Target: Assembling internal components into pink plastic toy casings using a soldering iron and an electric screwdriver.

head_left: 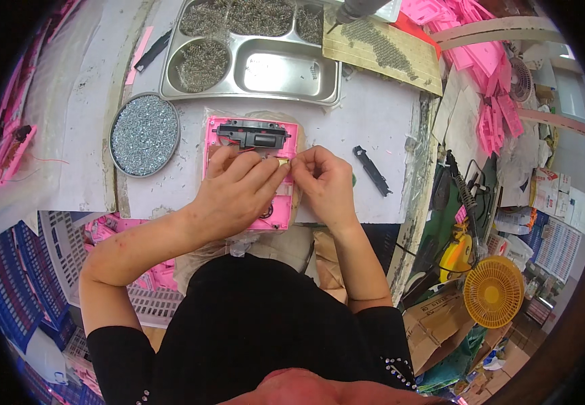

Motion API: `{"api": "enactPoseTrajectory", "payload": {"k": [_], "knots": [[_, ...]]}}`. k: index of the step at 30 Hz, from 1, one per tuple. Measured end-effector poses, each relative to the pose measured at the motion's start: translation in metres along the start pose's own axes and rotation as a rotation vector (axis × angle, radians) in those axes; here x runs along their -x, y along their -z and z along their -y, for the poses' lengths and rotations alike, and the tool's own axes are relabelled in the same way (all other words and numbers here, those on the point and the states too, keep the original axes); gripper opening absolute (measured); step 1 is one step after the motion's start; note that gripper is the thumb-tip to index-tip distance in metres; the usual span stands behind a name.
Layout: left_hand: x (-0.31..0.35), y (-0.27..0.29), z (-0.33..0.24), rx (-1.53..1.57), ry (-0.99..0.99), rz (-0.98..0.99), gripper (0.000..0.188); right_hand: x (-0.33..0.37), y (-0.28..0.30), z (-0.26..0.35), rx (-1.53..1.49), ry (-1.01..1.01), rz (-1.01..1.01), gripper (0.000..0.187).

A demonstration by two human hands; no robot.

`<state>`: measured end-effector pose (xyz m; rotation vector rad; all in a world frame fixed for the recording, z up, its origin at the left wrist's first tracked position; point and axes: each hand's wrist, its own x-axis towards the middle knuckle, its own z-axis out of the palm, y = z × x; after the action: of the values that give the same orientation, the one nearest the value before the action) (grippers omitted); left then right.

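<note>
We find the pink housing at the middle of the near edge of the table, its lower end reaching that edge. The left hand lies across the housing with fingers bent inside; we cannot tell what, if anything, they grip. The right hand is at the housing's right edge, thumb and forefinger closed together beside a small yellow piece; whether they pinch it we cannot confirm. A black module sits in the housing's far end.

We note white surface between the housing and a black bracket, which lies toward the near right corner. The strip beyond the housing is narrow, bounded by a compartmented metal tray of small metal parts. To the left, a round bowl of silver parts stands over the table's left seam. Toward the far right corner, a yellowish board bearing rows of dark parts overlaps the tray.

Around the table we record a white crate with pink parts below the near left corner, a yellow fan and a cardboard box beyond the right edge, and more pink parts past the far right corner.
</note>
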<state>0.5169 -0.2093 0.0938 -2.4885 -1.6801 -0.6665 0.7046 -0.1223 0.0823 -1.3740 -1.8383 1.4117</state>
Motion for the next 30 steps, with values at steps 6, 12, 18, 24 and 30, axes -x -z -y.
{"api": "enactPoseTrajectory", "payload": {"k": [6, 12, 18, 24, 30], "knots": [[-0.003, -0.003, 0.003, 0.075, 0.006, 0.03, 0.043, 0.001, 0.003, 0.004, 0.037, 0.04, 0.002, 0.017], [-0.001, -0.001, 0.007, 0.132, 0.016, 0.116, 0.047, 0.022, 0.004, 0.016, 0.093, 0.114, 0.005, 0.015], [0.0, -0.002, 0.007, 0.126, 0.015, 0.118, 0.047, 0.028, -0.006, 0.025, 0.555, 0.477, -0.104, 0.016], [0.007, 0.002, 0.013, 0.059, 0.0, 0.037, 0.044, 0.0, 0.01, 0.007, -0.062, -0.03, 0.061, 0.018], [0.005, 0.007, 0.014, 0.013, -0.043, 0.038, 0.042, -0.005, 0.008, 0.015, 0.016, -0.096, 0.123, 0.018]]}}
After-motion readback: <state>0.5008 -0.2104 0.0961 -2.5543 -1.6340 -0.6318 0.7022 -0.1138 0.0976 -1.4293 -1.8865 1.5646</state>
